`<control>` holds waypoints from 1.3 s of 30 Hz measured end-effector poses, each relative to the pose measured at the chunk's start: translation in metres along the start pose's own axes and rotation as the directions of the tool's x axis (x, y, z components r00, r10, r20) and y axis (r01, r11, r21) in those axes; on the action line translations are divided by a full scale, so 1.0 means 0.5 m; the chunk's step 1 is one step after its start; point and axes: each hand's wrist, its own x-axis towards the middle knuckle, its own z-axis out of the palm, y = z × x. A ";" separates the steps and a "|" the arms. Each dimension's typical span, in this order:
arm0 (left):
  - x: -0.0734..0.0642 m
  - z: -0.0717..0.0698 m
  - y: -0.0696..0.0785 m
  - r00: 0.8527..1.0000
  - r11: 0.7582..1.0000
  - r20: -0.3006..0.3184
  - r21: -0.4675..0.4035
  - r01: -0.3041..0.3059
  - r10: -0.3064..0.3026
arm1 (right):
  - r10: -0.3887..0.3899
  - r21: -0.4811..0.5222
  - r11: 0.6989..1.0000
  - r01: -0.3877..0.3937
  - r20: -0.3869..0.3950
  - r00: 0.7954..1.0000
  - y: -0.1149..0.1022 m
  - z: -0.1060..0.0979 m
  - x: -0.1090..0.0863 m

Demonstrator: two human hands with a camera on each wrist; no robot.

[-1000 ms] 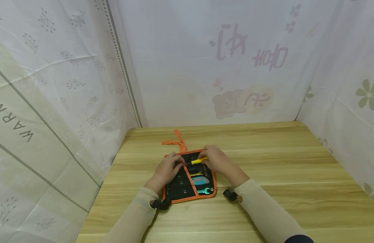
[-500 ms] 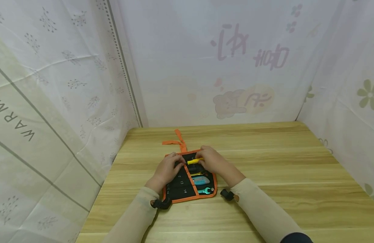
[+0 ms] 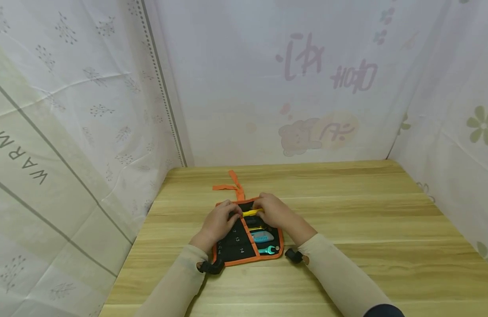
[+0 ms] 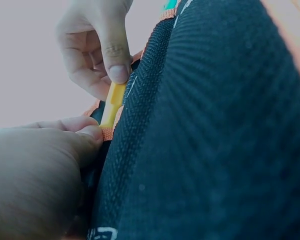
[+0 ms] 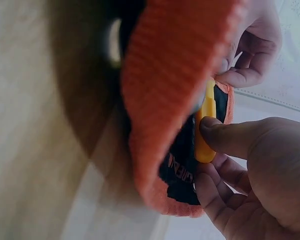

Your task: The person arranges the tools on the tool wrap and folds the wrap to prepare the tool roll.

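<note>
A black tool pouch (image 3: 228, 240) with orange edging lies unfolded on the table. My right hand (image 3: 277, 215) pinches the yellow handle of a screwdriver (image 5: 205, 142) between thumb and fingers. The handle's front end meets the orange pocket edge (image 4: 108, 134), and its shaft is hidden, seemingly inside the pocket. With thumb and finger, my left hand (image 3: 220, 222) pinches that pocket edge beside the handle. In the pouch's other pockets sit a light-blue utility knife (image 3: 262, 237), a green wrench (image 3: 267, 250), a gold wrench (image 3: 257, 228) and a dark tool.
Orange tie straps (image 3: 236, 187) stretch from the pouch's far edge across the wooden table (image 3: 346, 198). Printed fabric curtains (image 3: 228, 88) hang behind the table and on both sides. A black wrist camera (image 3: 294, 255) sits at the right cuff.
My right hand has moved left with the screwdriver, whose shaft has slid out of sight into the pocket up to the yellow handle. My left hand has stayed at the pocket edge.
</note>
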 end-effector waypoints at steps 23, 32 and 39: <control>-0.001 0.003 -0.011 1.000 0.999 0.020 -0.045 0.006 -0.005 | -0.011 -0.003 1.000 0.011 0.040 0.999 -0.006 0.004 0.011; -0.003 -0.004 -0.003 0.999 1.000 0.033 -0.026 0.013 -0.012 | 0.007 0.020 1.000 -0.008 0.057 0.998 0.002 0.002 0.000; -0.012 -0.013 0.006 0.995 0.999 0.087 -0.016 0.047 -0.046 | 0.094 0.108 0.989 -0.101 0.068 0.993 0.030 -0.008 -0.032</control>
